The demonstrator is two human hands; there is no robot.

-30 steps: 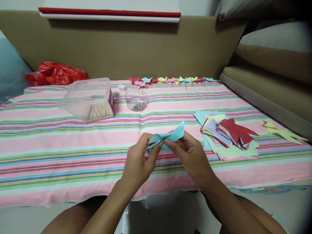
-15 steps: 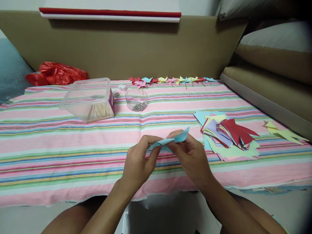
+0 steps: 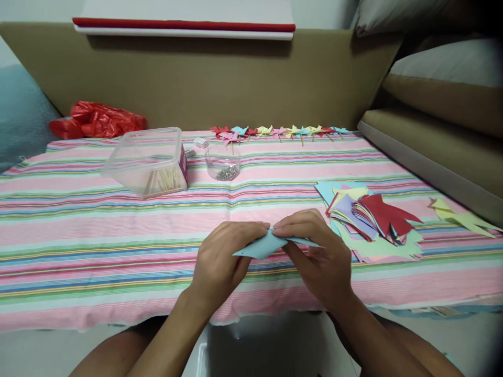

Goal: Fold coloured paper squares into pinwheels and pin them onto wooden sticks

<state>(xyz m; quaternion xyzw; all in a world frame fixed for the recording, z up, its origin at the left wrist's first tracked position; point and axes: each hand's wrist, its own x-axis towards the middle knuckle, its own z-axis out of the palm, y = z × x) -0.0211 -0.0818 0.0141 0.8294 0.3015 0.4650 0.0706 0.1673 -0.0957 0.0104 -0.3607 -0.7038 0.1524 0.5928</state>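
Both hands pinch one piece of light blue paper above the near part of the striped cloth. My left hand grips its left side, fingers over the top edge and the thumb mostly hidden behind. My right hand holds the right side between thumb and fingers, and a narrow flap of the paper sticks out there. The two sets of fingertips nearly meet at the paper's upper edge. To the right of my right hand lies a pile of cut coloured paper, with red, lilac, yellow and green pieces.
A clear plastic box holds thin wooden sticks. Beside it a round clear container has small metal pieces. Paper pinwheels line the back, right of a red plastic bag. Cushions stand at the right; yellow-green paper lies near them.
The light blue paper has been turned, so a broad face now tilts down toward me. Both hands have rolled over it, and their fingertips have come closer together along its top edge.
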